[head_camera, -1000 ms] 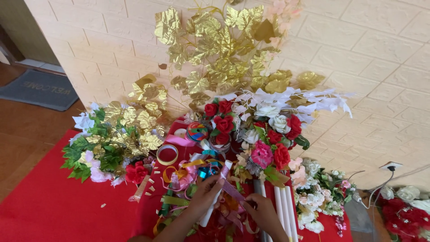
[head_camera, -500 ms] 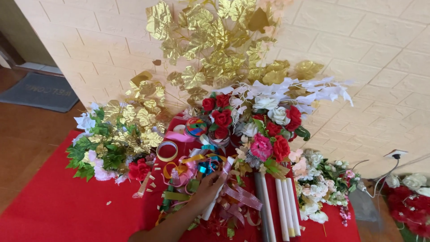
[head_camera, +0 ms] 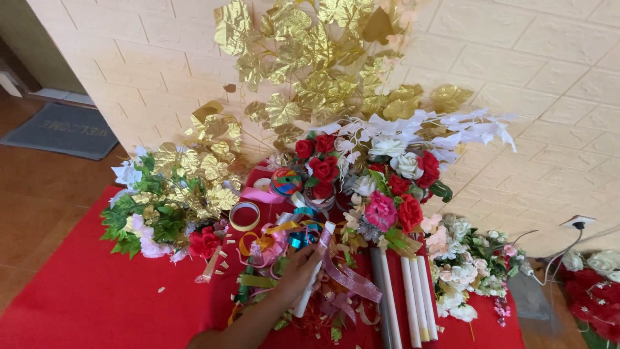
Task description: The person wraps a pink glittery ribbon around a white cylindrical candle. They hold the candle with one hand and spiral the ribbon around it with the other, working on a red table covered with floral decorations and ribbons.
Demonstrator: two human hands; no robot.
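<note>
gold leaves [head_camera: 310,58]; red cloth [head_camera: 84,297]; white tube [head_camera: 314,271]

Left hand [head_camera: 298,274] grips white paper roll [head_camera: 315,268], fingers [head_camera: 310,255] wrapped round it, over tangled ribbons [head_camera: 274,245] on red cloth [head_camera: 97,297]. More rolls [head_camera: 407,297] lie just beside. Red and pink flowers [head_camera: 387,194], gold leaves [head_camera: 310,58] stand against brick wall [head_camera: 549,52].

Grey lettered doormat [head_camera: 61,129] on floor, far left.
</note>
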